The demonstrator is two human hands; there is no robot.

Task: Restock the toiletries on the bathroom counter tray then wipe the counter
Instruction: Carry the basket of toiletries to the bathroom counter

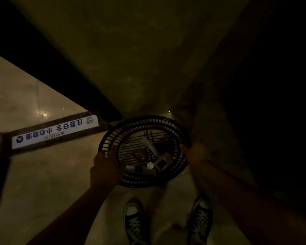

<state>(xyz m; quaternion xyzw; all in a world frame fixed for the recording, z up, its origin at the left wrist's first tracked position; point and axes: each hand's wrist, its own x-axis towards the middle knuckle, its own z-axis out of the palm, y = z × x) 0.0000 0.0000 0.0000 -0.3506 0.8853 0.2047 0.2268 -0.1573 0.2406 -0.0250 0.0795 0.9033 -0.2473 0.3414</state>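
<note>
Basket (140, 121): black, slotted, toiletries (162, 160) inside.
Left hand (104, 167): fingers curled over its left rim.
Right hand (193, 152): at opposite rim (blurred, fingers cannot be told).

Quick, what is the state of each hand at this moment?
Left hand: holds the basket by its rim.
Right hand: at the opposite rim, too blurred to tell the grip.
</note>
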